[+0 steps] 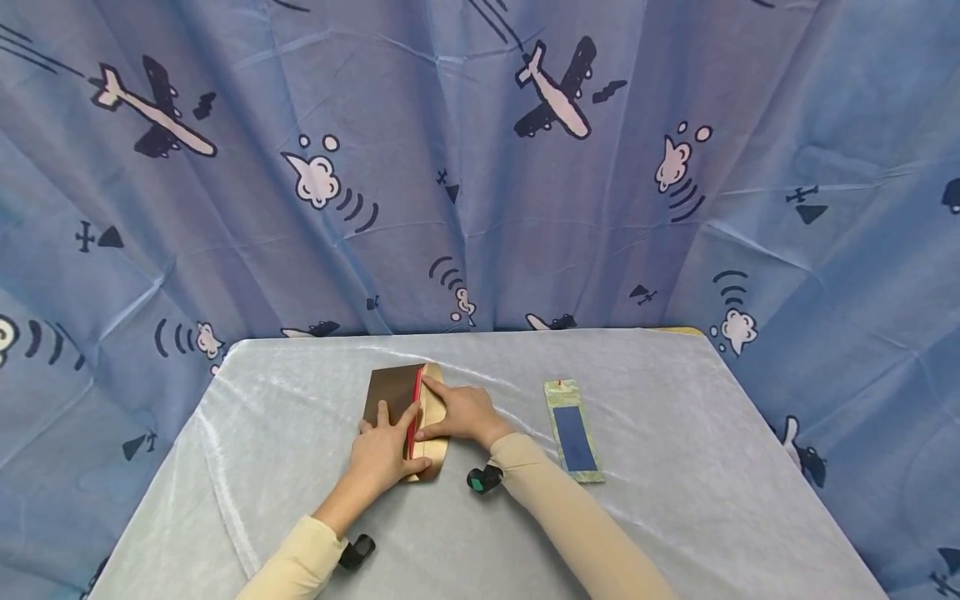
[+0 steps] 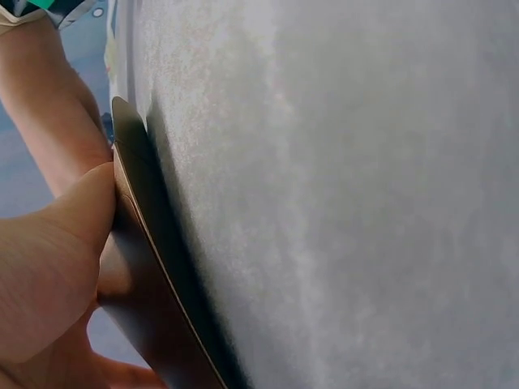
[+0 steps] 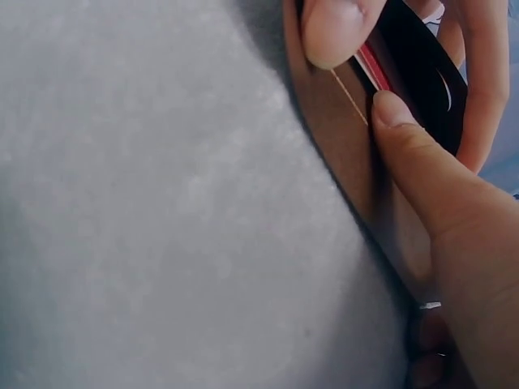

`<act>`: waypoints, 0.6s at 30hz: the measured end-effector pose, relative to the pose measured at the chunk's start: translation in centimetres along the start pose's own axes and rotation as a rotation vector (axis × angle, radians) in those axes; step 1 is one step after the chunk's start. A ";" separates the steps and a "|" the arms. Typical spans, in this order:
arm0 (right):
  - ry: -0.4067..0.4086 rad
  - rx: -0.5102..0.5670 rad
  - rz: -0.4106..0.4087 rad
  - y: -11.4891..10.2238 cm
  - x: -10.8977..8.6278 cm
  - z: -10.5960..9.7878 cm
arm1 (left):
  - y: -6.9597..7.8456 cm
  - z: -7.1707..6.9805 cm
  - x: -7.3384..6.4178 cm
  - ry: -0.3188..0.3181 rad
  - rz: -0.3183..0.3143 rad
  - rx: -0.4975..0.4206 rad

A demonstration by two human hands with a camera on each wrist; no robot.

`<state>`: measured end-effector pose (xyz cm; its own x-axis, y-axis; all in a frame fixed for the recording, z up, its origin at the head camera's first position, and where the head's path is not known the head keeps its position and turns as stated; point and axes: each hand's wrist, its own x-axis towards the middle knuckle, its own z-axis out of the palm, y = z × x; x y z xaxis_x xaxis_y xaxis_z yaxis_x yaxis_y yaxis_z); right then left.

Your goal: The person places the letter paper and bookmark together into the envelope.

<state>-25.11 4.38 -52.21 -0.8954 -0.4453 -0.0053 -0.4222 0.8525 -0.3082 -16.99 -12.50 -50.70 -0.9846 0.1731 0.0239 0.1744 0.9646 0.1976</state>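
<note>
A flat, stiff brown case (image 1: 393, 387) lies left of the middle, with a gold flap (image 1: 437, 408) with rounded corners along its right side. A red strip (image 1: 417, 385) runs down the fold between them. My left hand (image 1: 377, 452) presses on the lower part of the case, fingers spread, its index reaching the red strip and its thumb lying on the gold part. From the right my right hand (image 1: 467, 414) rests on the flap, index fingertip near the top of the red strip and thumb (image 3: 418, 150) lower along the fold. Both hands partly cover the case.
To the right of the hands lies a narrow green-patterned card (image 1: 589, 477) with a dark blue panel and a small red mark on top. A grey cloth covers the table (image 1: 705, 475). Behind it hangs a blue curtain (image 1: 495, 225) with airplane prints.
</note>
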 end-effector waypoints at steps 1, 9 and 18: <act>0.002 -0.002 0.000 0.0 0.0 0.1 | 0.0 0.0 0.0 -0.002 0.000 0.001; -0.023 -0.021 0.013 -0.2 0.1 0.0 | 0.1 0.0 0.0 -0.005 0.001 0.004; -0.038 -0.067 0.025 -0.5 0.3 -0.1 | 0.0 0.1 0.0 -0.001 -0.002 0.009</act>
<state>-25.18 3.88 -51.99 -0.9003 -0.4325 -0.0482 -0.4095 0.8794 -0.2428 -17.02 -12.50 -50.79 -0.9849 0.1714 0.0225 0.1725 0.9667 0.1891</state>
